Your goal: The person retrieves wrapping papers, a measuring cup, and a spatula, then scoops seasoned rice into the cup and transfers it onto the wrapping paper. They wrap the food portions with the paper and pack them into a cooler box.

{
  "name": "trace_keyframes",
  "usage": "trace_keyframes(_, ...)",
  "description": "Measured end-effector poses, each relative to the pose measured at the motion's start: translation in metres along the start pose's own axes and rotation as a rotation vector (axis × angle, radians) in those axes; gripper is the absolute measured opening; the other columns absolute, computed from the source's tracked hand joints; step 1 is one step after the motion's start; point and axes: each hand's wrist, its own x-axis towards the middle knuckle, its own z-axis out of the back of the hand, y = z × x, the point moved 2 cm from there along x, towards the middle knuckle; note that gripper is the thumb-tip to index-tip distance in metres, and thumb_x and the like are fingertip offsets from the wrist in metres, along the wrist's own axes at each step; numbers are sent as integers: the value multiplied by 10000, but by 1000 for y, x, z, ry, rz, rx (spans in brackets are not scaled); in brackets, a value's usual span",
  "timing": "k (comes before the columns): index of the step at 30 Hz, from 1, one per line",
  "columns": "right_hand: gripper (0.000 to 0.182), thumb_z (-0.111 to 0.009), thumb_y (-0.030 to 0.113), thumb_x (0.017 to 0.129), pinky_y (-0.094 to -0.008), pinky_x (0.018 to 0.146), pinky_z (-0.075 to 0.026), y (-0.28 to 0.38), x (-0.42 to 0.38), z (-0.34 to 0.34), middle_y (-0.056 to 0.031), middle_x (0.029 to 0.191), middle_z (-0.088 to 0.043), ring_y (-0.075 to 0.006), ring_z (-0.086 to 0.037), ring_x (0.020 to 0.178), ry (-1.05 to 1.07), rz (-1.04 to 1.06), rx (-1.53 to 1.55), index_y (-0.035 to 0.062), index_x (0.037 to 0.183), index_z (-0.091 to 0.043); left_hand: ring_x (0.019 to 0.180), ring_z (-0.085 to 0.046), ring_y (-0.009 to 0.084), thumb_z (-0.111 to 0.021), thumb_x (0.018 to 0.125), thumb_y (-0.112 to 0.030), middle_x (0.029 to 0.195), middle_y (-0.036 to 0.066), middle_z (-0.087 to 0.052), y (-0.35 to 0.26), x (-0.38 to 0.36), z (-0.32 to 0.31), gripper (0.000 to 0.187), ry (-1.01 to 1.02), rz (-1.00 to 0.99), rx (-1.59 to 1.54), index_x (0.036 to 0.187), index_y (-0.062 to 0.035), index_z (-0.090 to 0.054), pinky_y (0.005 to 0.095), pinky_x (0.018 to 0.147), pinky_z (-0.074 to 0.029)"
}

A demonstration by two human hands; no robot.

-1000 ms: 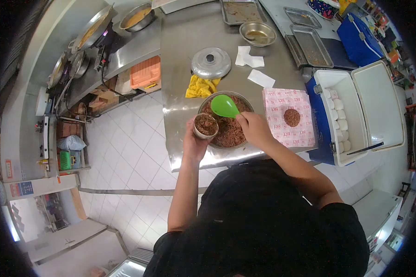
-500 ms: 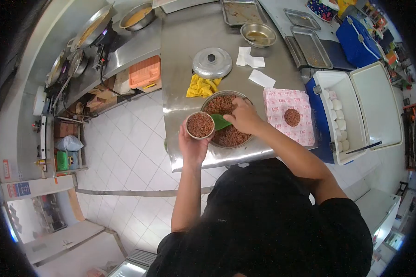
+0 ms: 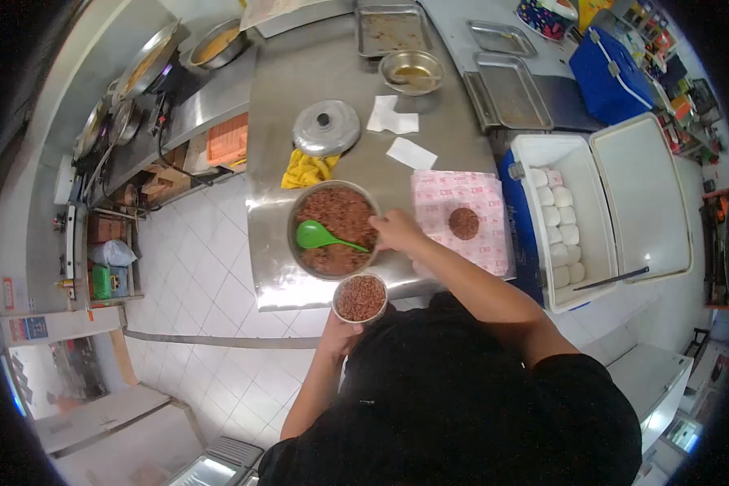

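My left hand (image 3: 340, 334) is wrapped round a small round cup (image 3: 360, 298) filled with reddish-brown rice, held near my body past the table's front edge. A metal pot (image 3: 293, 243) of the same rice stands on the table. In it lies a green serving spoon (image 3: 316, 235), its thin handle pointing toward my right hand. My right hand (image 3: 397, 232) is at the pot's right rim, thumb and forefinger apart, close to the handle's end but not round it. To its right, a round patch of rice (image 3: 464, 223) sits on a stack of pink printed paper (image 3: 437, 190).
Behind the pot are a yellow cloth (image 3: 308, 168), a metal lid (image 3: 326, 130), white papers (image 3: 411, 153), a steel bowl (image 3: 411, 73) and trays (image 3: 393, 32). On the right stands an open cooler (image 3: 535, 243) with several white wrapped bundles (image 3: 563, 217). Pans (image 3: 150, 69) line the left counter.
My right hand has let go of the green serving spoon, which now lies on the rice, and has moved to the pot's rim. My left hand has drawn the filled cup back toward my body.
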Motion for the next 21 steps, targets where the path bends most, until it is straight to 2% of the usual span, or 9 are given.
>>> trace_keyframes(2, 410, -615, 335, 1000, -429, 792, -586, -19, 8, -1, -201, 968, -726, -283, -734, 909, 51, 13, 330, -45, 1147, -660, 1288, -572, 249, -943, 618, -127, 1369, 140, -587, 21, 6, -17, 945, -52, -28, 71, 1416, 0, -453, 399, 1110, -448)
trace_keyframes(4, 390, -661, 310, 969, -385, 789, -593, -29, -4, 12, -245, 1023, -710, -351, -737, 930, 80, 60, 472, -50, 1119, -662, 1251, -587, 243, -916, 637, -129, 1337, 134, -598, 41, 29, -23, 885, -126, -112, 450, 1391, 1, -472, 393, 1090, -454)
trace_keyframes(7, 365, -684, 289, 932, -426, 809, -590, -54, -40, 89, -232, 1164, -679, -421, -705, 971, 79, 530, -443, -12, 1137, -658, 1208, -589, 245, -873, 676, -136, 1268, 145, -595, 70, 66, -35, 830, -406, -284, 945, 1374, 19, -452, 386, 1032, -482)
trace_keyframes(9, 398, -722, 262, 874, -453, 907, -561, -90, -71, 136, -211, 1347, -593, -434, -637, 1125, 234, 391, -794, 32, 1188, -642, 1203, -584, 261, -893, 688, -172, 1323, 173, -540, 93, 96, -12, 917, -516, -501, 982, 1419, 43, -383, 391, 1012, -498)
trace_keyframes(11, 417, -734, 246, 848, -446, 1005, -510, -121, -108, 173, -230, 1350, -585, -410, -559, 1267, 113, 324, -994, 26, 1187, -628, 1235, -556, 302, -908, 696, -207, 1360, 204, -503, 106, 116, -2, 970, -582, -525, 842, 1439, 58, -344, 428, 1047, -468)
trace_keyframes(12, 420, -743, 244, 832, -450, 1037, -487, -137, -123, 184, -241, 1342, -585, -419, -547, 1277, -12, 469, -1059, 22, 1170, -628, 1251, -542, 322, -916, 700, -225, 1379, 219, -485, 110, 119, -2, 998, -610, -534, 774, 1450, 66, -325, 446, 1065, -454)
trace_keyframes(14, 425, -760, 241, 801, -457, 1101, -441, -175, -134, 197, -265, 1327, -583, -437, -524, 1298, -278, 760, -1178, 14, 1135, -628, 1301, -495, 366, -908, 719, -246, 1394, 245, -473, 117, 117, -5, 1012, -858, -568, 1192, 1464, 75, -303, 486, 1105, -399)
trace_keyframes(18, 214, -606, 146, 851, -516, 1117, -391, -218, -126, 203, -268, 1349, -538, -451, -478, 1308, -264, 802, -1061, -6, 999, -628, 1338, -422, 436, -880, 749, -221, 1395, 254, -478, 128, 87, -60, 915, -1073, -734, 1519, 1465, 18, -363, 550, 1164, -297)
trace_keyframes(21, 201, -567, 131, 873, -511, 1084, -416, -234, -122, 203, -241, 1252, -583, -431, -517, 1252, -229, 833, -1039, -10, 1006, -625, 1367, -442, 425, -795, 827, -183, 1440, 238, -497, 142, 91, -91, 690, -175, -661, 1669, 1413, 5, -483, 507, 1139, -356)
